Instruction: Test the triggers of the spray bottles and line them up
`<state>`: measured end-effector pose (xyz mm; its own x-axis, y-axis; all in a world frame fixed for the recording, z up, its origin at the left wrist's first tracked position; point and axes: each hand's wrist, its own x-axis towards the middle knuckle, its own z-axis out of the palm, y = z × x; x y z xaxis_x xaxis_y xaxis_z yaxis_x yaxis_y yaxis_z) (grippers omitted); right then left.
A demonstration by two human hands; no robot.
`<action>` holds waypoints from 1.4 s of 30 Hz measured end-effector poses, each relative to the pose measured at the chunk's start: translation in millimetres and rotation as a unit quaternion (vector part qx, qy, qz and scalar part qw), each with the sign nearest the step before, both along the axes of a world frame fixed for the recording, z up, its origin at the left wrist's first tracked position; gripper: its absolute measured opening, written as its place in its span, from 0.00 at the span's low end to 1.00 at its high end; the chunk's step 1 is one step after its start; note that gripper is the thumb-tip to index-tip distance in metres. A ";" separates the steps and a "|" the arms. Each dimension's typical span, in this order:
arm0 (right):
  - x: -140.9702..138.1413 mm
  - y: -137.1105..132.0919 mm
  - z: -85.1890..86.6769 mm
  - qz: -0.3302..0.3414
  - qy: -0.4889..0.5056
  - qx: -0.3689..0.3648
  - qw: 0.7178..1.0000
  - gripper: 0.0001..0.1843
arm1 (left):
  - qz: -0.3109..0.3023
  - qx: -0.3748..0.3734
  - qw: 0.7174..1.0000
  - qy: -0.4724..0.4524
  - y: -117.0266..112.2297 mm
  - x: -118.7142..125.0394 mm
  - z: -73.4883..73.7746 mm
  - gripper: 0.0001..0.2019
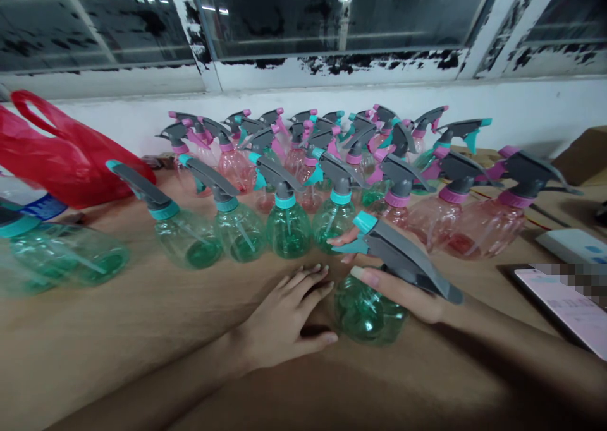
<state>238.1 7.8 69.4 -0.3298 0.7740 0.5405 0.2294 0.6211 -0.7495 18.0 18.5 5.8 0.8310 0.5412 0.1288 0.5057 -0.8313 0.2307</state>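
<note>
My right hand grips a green spray bottle around its neck, just under the grey and teal trigger head. The bottle is close to the table; whether its base touches is unclear. Just left of it, my left hand lies palm down with fingers stretched out, holding nothing. Beyond my hands stands a row of spray bottles, with green ones in the middle and left and pink ones to the right.
Behind the front row crowd several more pink and green spray bottles. Other green bottles are at the far left, near a red plastic bag. A phone lies at the right, with a cardboard box behind.
</note>
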 end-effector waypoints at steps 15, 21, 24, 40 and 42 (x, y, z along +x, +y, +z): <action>0.8 -3.0 1.0 -0.025 -0.021 0.000 0.999 0.02 | 0.005 0.008 1.000 0.020 -0.6 -1.0 -1.0 0.33; -1.2 -1.7 -1.0 -0.016 -0.001 0.024 1.000 0.13 | 0.005 0.024 1.000 0.015 -1.2 -1.5 -3.8 0.34; -1.3 -1.7 -2.3 -0.015 0.004 0.024 1.000 0.13 | 0.005 0.024 1.000 0.014 -1.3 -1.8 -4.6 0.34; -1.3 -1.6 -2.8 -0.005 0.011 0.035 0.999 0.13 | 0.007 0.014 1.000 0.017 -1.6 -0.3 -0.5 0.33; -1.1 -1.4 -3.2 -0.003 0.014 0.034 0.999 0.14 | 0.007 0.013 1.000 0.021 -1.6 -0.4 -0.6 0.33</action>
<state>237.0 6.4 66.3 -0.3092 0.7368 0.6013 0.2129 0.6698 -0.7113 17.7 16.8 5.2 0.8285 0.5494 0.1082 0.5258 -0.8298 0.1871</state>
